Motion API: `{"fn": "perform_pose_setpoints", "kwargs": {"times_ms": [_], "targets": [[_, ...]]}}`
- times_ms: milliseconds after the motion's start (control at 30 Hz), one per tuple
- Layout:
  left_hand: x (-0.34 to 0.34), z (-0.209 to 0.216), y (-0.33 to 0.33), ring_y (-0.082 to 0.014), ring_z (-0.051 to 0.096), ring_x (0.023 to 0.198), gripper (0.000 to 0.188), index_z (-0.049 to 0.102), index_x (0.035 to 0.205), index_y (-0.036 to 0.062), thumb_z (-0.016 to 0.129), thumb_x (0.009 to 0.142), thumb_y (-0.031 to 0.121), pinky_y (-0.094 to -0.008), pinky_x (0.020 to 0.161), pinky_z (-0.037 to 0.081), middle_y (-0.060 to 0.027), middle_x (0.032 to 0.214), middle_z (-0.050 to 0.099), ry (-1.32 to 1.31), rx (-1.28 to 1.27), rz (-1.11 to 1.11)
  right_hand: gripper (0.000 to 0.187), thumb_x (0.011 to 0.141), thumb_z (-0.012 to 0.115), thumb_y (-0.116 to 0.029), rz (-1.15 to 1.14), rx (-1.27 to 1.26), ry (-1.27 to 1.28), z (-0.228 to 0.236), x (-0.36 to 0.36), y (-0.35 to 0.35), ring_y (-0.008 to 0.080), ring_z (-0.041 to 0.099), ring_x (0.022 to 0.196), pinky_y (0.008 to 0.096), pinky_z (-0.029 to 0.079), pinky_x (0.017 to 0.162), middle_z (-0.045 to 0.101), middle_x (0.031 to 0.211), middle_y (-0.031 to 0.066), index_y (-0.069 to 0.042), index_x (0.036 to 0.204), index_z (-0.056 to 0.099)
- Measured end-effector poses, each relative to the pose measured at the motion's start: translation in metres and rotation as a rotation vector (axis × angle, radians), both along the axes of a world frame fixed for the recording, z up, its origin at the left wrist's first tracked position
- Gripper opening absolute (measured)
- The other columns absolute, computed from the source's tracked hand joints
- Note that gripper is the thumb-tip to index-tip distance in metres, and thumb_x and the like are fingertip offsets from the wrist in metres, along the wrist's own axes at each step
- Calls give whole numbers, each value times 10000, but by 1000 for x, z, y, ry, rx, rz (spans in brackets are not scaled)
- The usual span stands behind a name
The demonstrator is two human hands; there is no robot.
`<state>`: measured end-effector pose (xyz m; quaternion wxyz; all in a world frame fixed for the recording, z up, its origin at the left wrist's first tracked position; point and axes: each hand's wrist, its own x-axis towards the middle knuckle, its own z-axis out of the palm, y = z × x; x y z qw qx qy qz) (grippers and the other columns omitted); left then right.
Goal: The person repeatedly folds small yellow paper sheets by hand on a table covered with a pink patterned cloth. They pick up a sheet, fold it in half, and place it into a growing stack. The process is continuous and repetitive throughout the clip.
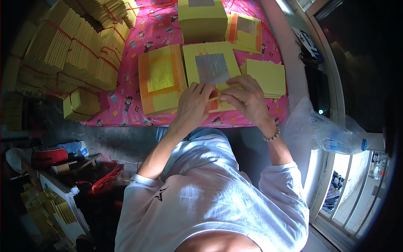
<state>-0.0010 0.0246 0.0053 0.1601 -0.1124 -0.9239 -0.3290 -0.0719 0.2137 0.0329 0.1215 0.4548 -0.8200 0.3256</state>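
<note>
Close together at the table's front edge, my left hand (194, 107) and my right hand (250, 100) pinch a small yellow-and-orange paper (215, 100), which looks partly folded. My fingers hide much of it. Just beyond them lies a stack of yellow sheets with a silver foil square (210, 67). To its left is a stack of joss paper with a gold foil square (161, 80) and orange bands. A stack of plain yellow sheets (265, 77) sits right of my right hand.
Tall yellow paper bundles (71, 46) tied with red string fill the table's left side. A high yellow stack (202, 25) and a silver-foiled stack (245, 31) stand farther back. On the right are a plastic bottle (340, 145) and a window frame; red string (105, 178) lies at lower left.
</note>
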Motion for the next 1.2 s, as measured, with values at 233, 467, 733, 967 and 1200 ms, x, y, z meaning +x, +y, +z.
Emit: {"fn": "perform_pose_setpoints", "kwargs": {"times_ms": [233,467,733,967,1200], "targets": [[0,21,-15,-275,592,789,171,577,1036,35,565,865,46,-360,672,462,-126,855,608,120,245,90,870,749,798,-181,-234,-620,-469,-12,-5,-4,286,397,1273,399,383,1039,384,1362,158,-20,1407,252],[6,5,-14,-57,517,878,181,554,1080,1,548,940,117,-247,753,440,-72,934,612,-164,899,-192,877,718,817,-108,163,-681,-986,-31,-10,1,232,381,1303,379,343,1068,402,1374,130,-28,1398,269],[-11,-3,-6,-196,523,1012,421,456,1221,3,638,847,69,-331,875,418,-105,1068,531,210,526,62,650,683,837,-101,120,-468,-789,-12,-3,-6,168,573,1080,321,473,917,590,1191,84,-12,1239,513],[-26,-18,-8,-236,518,1112,477,433,1269,12,620,830,20,-367,967,387,-140,1199,536,123,688,-76,559,714,816,-132,83,-362,-566,-12,-8,-14,177,604,1020,300,482,880,619,1124,107,0,1185,547],[-34,2,0,-172,536,1102,428,462,1238,4,574,827,-33,-294,973,390,-98,1145,572,-46,914,-138,419,765,749,-50,-10,-493,-726,-13,-12,-15,126,608,961,276,492,849,649,1064,70,10,1140,572]]}}
